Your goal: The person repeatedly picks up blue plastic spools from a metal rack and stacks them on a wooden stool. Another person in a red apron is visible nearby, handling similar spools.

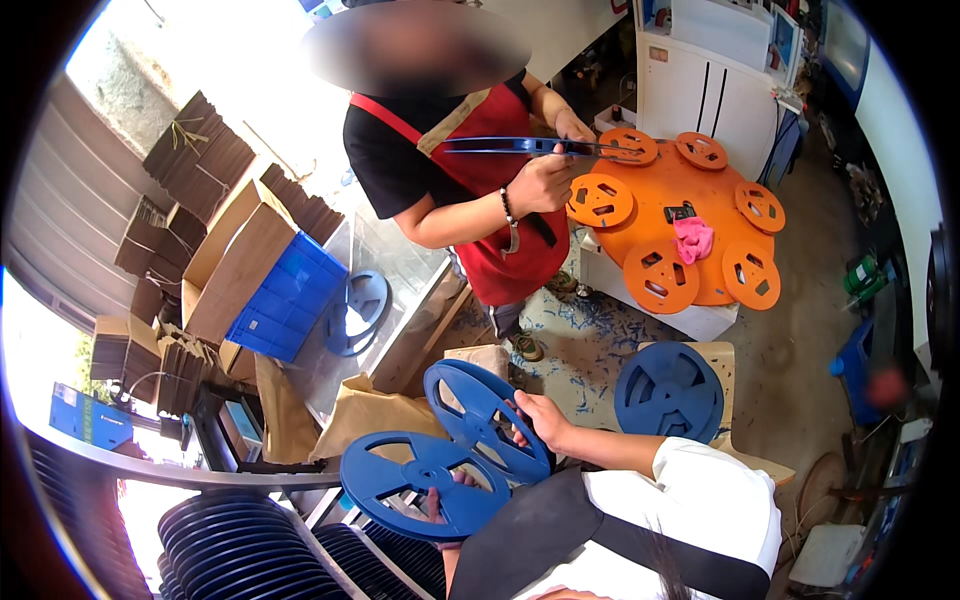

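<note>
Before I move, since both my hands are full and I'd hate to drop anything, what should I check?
1. Left hand on the lower blue reel: ok, fingers show at its openings.
2. Right hand on the upper blue reel: ok, holding its right side.
3. Held reels separated: cannot tell, they overlap in view.
4. Co-worker's hands free: not ok, both hold another blue reel.
5. Wooden seat clear: not ok, a blue reel lies there.

Ok so the blue reels (428,476) look like smooth plastic with a soft sheen, the orange reels (662,278) a bit more matt, the black reels (225,535) properly glossy, while the stacked cardboard (200,150) is rough and papery and the pink rag (692,240) just wrinkly cloth.
</note>
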The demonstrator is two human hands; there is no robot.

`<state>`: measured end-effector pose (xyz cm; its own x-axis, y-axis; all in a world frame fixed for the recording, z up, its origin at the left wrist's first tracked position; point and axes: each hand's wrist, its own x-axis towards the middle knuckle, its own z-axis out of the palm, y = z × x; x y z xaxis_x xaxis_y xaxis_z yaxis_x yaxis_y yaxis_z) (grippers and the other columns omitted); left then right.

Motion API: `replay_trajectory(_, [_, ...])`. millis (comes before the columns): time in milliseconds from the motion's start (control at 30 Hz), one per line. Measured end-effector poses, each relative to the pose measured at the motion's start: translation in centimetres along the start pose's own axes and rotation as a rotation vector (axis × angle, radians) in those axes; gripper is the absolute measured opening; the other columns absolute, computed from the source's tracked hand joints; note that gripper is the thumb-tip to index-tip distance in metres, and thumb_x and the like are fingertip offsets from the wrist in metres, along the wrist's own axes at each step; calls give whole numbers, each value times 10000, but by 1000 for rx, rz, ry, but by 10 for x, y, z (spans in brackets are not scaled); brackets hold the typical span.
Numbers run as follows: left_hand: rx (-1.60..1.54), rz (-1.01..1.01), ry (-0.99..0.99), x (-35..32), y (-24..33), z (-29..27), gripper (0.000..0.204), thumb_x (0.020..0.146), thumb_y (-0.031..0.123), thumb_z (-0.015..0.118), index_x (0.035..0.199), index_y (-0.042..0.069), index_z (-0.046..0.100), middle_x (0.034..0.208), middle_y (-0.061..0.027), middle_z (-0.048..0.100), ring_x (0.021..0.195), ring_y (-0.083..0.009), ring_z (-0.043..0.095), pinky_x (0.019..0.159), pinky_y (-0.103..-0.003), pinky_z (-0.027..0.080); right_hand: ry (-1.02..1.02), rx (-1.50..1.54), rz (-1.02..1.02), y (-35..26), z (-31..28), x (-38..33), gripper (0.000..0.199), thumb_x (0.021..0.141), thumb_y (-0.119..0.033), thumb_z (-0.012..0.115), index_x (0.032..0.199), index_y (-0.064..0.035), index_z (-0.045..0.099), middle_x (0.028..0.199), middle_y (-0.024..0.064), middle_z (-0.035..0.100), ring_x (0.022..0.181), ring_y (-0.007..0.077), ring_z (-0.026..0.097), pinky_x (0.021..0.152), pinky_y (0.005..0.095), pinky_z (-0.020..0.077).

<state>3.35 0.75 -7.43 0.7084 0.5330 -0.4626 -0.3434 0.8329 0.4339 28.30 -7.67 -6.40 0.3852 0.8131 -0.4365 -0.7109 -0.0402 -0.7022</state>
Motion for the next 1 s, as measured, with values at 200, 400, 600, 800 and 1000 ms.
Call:
replay_trajectory(200, [12, 22, 0, -6, -1, 19, 639, 850, 500, 509, 1186, -43, 482, 1081, -141, 513, 1006, -268, 478, 967, -394, 349, 15, -3, -11, -2, 2, -5, 479, 972, -447, 389, 1066, -8, 556, 673, 49, 537, 510, 134, 558, 456, 260, 461])
replay_trajectory(400, [-3, -14, 77, -11, -2, 16, 631, 844, 510, 511, 1157, -37, 482, 1049, -128, 500, 980, -262, 470, 942, -383, 355, -4, 2, -37, 1, 1, -5, 508, 935, -514, 429, 1018, -27, 549, 679, 68, 559, 524, 155, 583, 473, 282, 490])
replay_trajectory(600, [-17, -3, -39, -9, -3, 8, 624, 840, 510, 519, 1153, -29, 481, 1049, -125, 505, 981, -265, 470, 939, -385, 356, 4, 2, -4, 3, 2, -5, 458, 973, -437, 393, 1088, -21, 547, 665, 48, 536, 500, 135, 559, 456, 261, 460])
replay_trajectory(800, [-35, -3, -29, -6, -5, -5, 624, 838, 508, 525, 1154, -29, 484, 1053, -127, 515, 984, -269, 473, 942, -387, 359, -9, -26, -5, 1, 5, -8, 449, 983, -417, 372, 1095, -17, 542, 645, 38, 534, 497, 131, 557, 457, 258, 463])
replay_trajectory(1000, [-19, -9, -1, 5, -6, -5, 626, 838, 508, 526, 1155, -30, 486, 1056, -129, 518, 986, -271, 476, 944, -389, 360, -7, -55, -31, 3, 3, -7, 492, 976, -448, 372, 1103, -7, 550, 656, 49, 540, 511, 130, 561, 461, 254, 464])
